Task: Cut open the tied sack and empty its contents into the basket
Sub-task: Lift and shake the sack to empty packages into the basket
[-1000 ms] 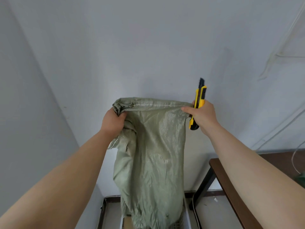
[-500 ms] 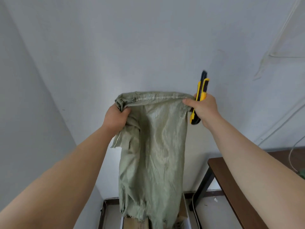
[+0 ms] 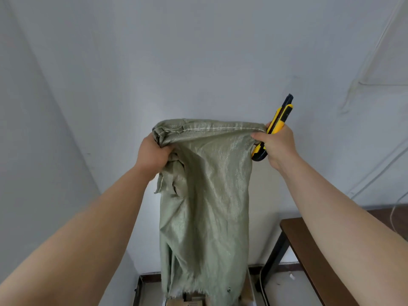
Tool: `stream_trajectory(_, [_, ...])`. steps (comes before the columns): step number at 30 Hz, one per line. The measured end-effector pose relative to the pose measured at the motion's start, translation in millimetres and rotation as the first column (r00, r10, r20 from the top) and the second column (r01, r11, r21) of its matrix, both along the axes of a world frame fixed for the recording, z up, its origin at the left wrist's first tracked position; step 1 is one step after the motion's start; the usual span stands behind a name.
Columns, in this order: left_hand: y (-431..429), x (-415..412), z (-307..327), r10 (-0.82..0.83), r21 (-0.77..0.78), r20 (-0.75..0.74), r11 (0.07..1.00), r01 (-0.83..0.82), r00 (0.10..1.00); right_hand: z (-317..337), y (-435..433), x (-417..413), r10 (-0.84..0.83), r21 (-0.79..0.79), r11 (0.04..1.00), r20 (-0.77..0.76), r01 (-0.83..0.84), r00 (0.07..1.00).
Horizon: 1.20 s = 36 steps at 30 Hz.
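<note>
**Sack held upside down by its sewn end, cut edge hanging over the basket**

The left hand (image 3: 154, 154) has its grip closed tight around a bunched corner of the green woven sack (image 3: 207, 195), fabric gathered in a wad inside the fist. The right hand (image 3: 276, 144) holds the other corner of the same seamed edge, thumb pressed across the cloth, and the same grip also clamps a yellow and black utility knife (image 3: 277, 124) against the palm. The knife stands nearly upright, its dark tip pointing up and away above the right grip, its butt end sticking out just below the fingers.

Between the two grips the stitched hem of the sack is stretched almost level. From that hem the sack hangs straight down, limp and flat, with a loose fold of fabric drooping just under the left grip. Its lower edge is frayed and open, far below both grips, and reaches into the basket (image 3: 250, 286) on the floor. Brown cardboard boxes (image 3: 187, 302) show in the basket right under the frayed edge.

Below and to the right of the right grip stands a dark brown worktop (image 3: 309, 250) on black legs, well apart from the sack. Behind everything is a plain pale wall (image 3: 198, 51).
</note>
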State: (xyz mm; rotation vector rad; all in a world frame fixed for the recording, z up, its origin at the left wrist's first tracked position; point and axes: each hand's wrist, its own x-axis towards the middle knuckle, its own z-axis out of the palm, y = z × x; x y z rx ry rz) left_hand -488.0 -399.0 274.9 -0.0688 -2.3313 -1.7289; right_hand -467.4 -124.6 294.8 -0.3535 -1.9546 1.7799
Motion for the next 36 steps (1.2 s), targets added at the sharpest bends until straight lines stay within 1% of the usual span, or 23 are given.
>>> stream_trajectory(2, [-0.1, -7.4, 13.4, 0.020, 0.042, -0.075, 0.999, -0.017, 0.997, 15.7, -2.8, -3.3, 0.010, -0.037, 0.999, -0.068, -0.013, 0.998])
stream_trajectory(3, [-1.6, -10.7, 16.6, 0.036, 0.042, -0.089, 0.999, -0.032, 0.995, 19.3, -3.3, -4.8, 0.019, -0.041, 0.999, -0.087, -0.023, 0.996])
stream_trajectory(5, [-6.0, -14.2, 16.5, 0.047, 0.016, -0.084, 0.999, -0.046, 0.995, 19.2, -4.0, -6.4, 0.043, -0.026, 0.999, -0.085, -0.046, 0.995])
stream_trajectory(7, [-9.1, -13.3, 10.3, 0.037, -0.022, -0.036, 0.999, -0.038, 0.999, 11.9, -4.6, -6.7, 0.058, -0.003, 0.998, -0.048, -0.058, 0.997])
stream_trajectory(9, [-10.5, -11.4, 4.5, 0.032, -0.024, -0.015, 0.999, -0.032, 0.999, 4.5, -4.3, -7.0, 0.041, 0.000, 0.999, -0.029, -0.041, 0.999])
stream_trajectory(16, [-3.8, -17.7, 32.9, 0.080, 0.090, -0.160, 0.994, -0.066, 0.984, 23.0, -5.7, -15.1, -0.016, -0.031, 0.999, -0.128, 0.012, 0.992])
stream_trajectory(18, [-4.1, -19.2, 35.6, 0.079, 0.073, -0.147, 0.995, -0.068, 0.986, 22.9, -5.3, -17.6, 0.003, -0.030, 1.000, -0.126, -0.007, 0.992])
stream_trajectory(20, [-8.2, -19.8, 25.1, 0.058, 0.020, -0.052, 0.998, -0.057, 0.997, 14.4, -3.8, -19.1, 0.028, -0.005, 1.000, -0.089, -0.029, 0.996])
stream_trajectory(22, [-13.6, -18.3, 8.6, 0.042, -0.031, 0.045, 0.999, -0.041, 0.998, 4.6, -1.2, -20.0, 0.013, 0.010, 1.000, -0.059, -0.013, 0.998])
stream_trajectory(23, [-15.6, -16.6, 2.3, 0.044, -0.064, 0.068, 0.997, -0.040, 0.997, 1.7, 0.1, -20.0, 0.003, 0.013, 1.000, -0.050, -0.003, 0.999])
stream_trajectory(25, [-18.8, -14.1, -5.6, 0.055, -0.180, 0.071, 0.983, -0.041, 0.996, -0.4, 2.5, -21.1, -0.005, 0.023, 1.000, -0.039, 0.006, 0.999])
stream_trajectory(27, [-21.6, -12.0, -11.5, 0.054, -0.322, 0.086, 0.946, -0.023, 0.995, -1.7, 6.1, -23.2, -0.012, 0.037, 0.999, -0.029, 0.013, 1.000])
stream_trajectory(29, [-25.7, -11.6, -18.0, 0.061, -0.455, 0.130, 0.890, 0.005, 0.990, -5.1, 11.3, -25.0, -0.028, 0.036, 0.999, -0.002, 0.028, 1.000])
stream_trajectory(32, [-27.6, -13.2, -23.0, 0.095, -0.597, 0.174, 0.802, 0.028, 0.980, -12.1, 15.1, -25.0, -0.006, 0.052, 0.999, 0.077, 0.002, 0.997])
stream_trajectory(34, [-24.7, -15.7, -23.0, 0.099, -0.628, 0.176, 0.777, 0.034, 0.979, -15.3, 13.6, -23.8, 0.015, 0.060, 0.998, 0.113, -0.021, 0.994])
stream_trajectory(35, [-22.7, -16.1, -20.7, 0.097, -0.605, 0.153, 0.796, 0.016, 0.983, -14.5, 12.5, -23.5, 0.023, 0.058, 0.998, 0.106, -0.029, 0.994])
stream_trajectory(36, [-19.8, -14.9, -15.4, 0.091, -0.546, 0.131, 0.838, -0.005, 0.987, -11.7, 11.7, -22.9, 0.022, 0.055, 0.998, 0.093, -0.027, 0.995])
